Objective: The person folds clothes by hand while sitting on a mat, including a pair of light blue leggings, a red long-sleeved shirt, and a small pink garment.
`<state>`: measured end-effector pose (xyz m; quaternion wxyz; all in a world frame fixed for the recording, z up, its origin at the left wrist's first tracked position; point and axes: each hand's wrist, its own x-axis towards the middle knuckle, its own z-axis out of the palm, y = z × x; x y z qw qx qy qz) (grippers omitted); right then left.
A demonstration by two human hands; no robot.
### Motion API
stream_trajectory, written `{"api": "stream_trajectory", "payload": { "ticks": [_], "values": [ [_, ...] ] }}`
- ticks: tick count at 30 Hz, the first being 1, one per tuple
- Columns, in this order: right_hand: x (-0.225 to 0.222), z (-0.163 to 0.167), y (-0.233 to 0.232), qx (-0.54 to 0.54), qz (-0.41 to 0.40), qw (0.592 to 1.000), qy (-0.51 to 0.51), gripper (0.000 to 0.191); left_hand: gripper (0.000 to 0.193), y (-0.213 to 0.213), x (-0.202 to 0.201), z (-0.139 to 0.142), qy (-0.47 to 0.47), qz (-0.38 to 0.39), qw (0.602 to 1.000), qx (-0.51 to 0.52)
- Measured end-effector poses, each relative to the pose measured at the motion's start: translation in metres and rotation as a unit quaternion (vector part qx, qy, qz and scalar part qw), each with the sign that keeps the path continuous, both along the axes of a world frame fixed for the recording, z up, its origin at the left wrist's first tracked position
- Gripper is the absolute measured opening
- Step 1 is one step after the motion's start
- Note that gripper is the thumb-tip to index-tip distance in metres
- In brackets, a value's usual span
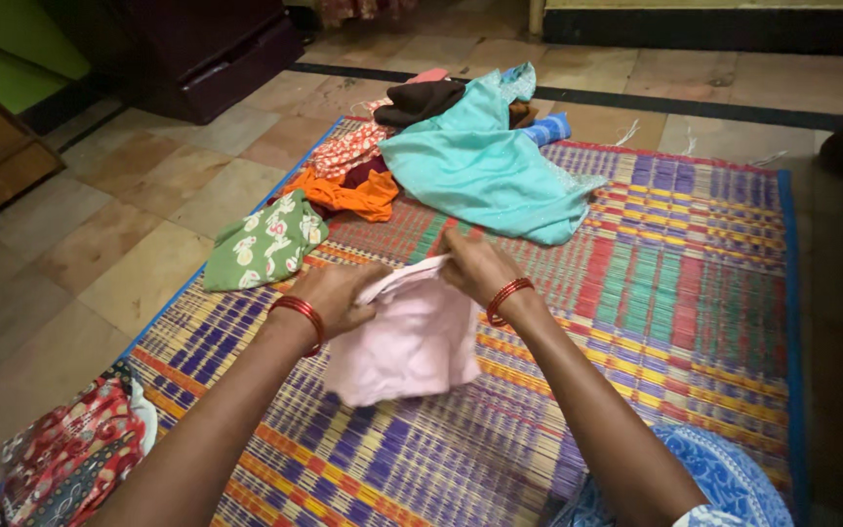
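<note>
Left hand (339, 293) and right hand (475, 265) both pinch the top edge of a pale pink soft cloth garment (407, 342), held mid-frame over the striped woven mat (675, 293). Looks light and floppy, probably best gripped at the corners. Turquoise cloth (485, 166), orange cloth (353, 195) and green printed cloth (265, 244) lie upper centre, nothing blocking.

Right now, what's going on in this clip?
A person sits at a colourful striped woven mat on a tiled floor, holding a pale pink garment by its upper edge with both hands: the left hand and the right hand, each wrist wearing red bangles. The garment hangs down onto the mat. Beyond it lies a pile of clothes, with a turquoise cloth on top, an orange piece and a green printed piece.
</note>
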<state>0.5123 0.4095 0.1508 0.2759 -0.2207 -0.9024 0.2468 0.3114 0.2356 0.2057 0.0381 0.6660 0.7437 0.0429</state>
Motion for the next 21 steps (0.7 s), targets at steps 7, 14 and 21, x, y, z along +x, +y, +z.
{"api": "stream_trajectory", "payload": {
  "ticks": [7, 14, 21],
  "values": [
    [-0.006, -0.013, 0.004, 0.136, -0.071, 0.987, 0.05, 0.023, 0.032, 0.01, 0.001, 0.007, 0.035, 0.038, 0.997, 0.063],
    [-0.012, -0.012, 0.001, 0.098, -0.083, 0.986, 0.11, 0.016, 0.033, 0.016, 0.014, 0.038, 0.023, 0.167, 0.982, 0.087],
    [-0.007, -0.005, 0.008, -0.141, -0.072, 0.975, 0.158, 0.017, 0.03, 0.037, -0.002, 0.056, -0.256, 0.256, 0.916, 0.173]
  ]
}}
